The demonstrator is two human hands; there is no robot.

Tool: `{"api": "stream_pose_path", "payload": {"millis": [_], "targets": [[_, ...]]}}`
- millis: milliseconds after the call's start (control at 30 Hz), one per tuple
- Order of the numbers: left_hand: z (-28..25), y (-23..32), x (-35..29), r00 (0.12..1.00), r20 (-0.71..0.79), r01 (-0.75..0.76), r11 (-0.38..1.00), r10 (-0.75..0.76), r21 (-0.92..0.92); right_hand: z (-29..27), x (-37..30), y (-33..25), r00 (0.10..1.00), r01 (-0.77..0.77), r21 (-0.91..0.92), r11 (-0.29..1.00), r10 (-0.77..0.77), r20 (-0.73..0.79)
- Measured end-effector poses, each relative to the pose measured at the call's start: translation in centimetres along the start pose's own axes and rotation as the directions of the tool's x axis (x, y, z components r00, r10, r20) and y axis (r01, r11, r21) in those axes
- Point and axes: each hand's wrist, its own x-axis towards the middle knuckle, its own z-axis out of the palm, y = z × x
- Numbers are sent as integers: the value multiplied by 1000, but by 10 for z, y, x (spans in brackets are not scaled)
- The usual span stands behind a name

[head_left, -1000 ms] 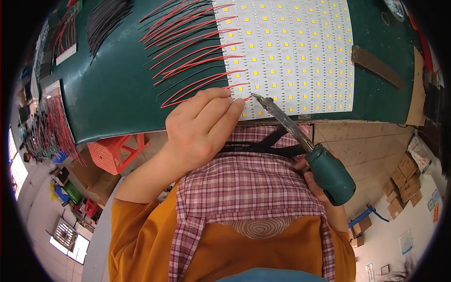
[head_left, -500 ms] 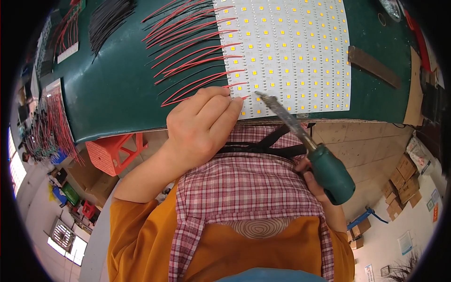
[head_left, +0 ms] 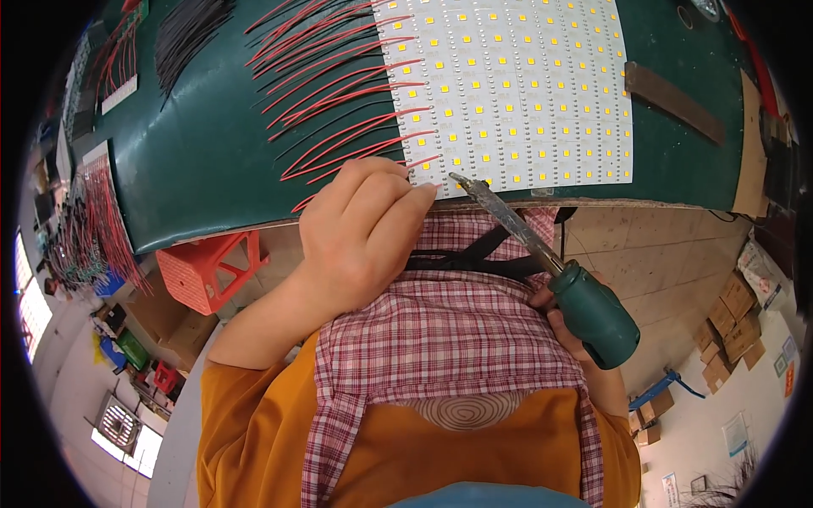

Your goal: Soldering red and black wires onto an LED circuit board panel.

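Your left hand (head_left: 360,233) is curled at the near edge of the green table (head_left: 203,161), fingertips bunched against the corner of the white LED panel (head_left: 517,85), right where a red wire (head_left: 356,152) meets it; whether the fingers pinch that wire or only press on it, you cannot tell from here. Your right hand (head_left: 569,326) is wrapped shut around the green handle of the soldering iron (head_left: 542,258), mostly hidden behind it. The iron slants up and to the left, its tip resting at the panel's near edge, just beside your left fingertips. Below both hands hangs your plaid apron over an orange shirt.

Farther up, the panel lies flat on the table, dotted with rows of yellow chips, and a fan of red and black wires spreads from its left side. Beyond, at the far left, a bundle of black wires (head_left: 190,25) lies well apart. Under the table's edge stands an orange stool (head_left: 207,271).
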Motion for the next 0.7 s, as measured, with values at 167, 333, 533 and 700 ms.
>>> {"api": "stream_pose_path", "payload": {"millis": [167, 333, 533, 700], "targets": [[2, -3, 0, 1000, 11, -7, 997, 6, 79, 1, 1, 3, 999, 49, 46, 998, -49, 1], [4, -3, -2, 1000, 21, -16, 993, 14, 113, -1, 7, 6, 996, 90, -41, 995, -89, 32], [0, 5, 0, 996, 83, 18, 993, -28, 119, -5, 12, -6, 999, -18, 90, 996, 14, 47], [3, 2, 2, 997, 70, 8, 992, -18, 128, -3, 7, -12, 997, -74, 40, 996, 72, 34]]}}
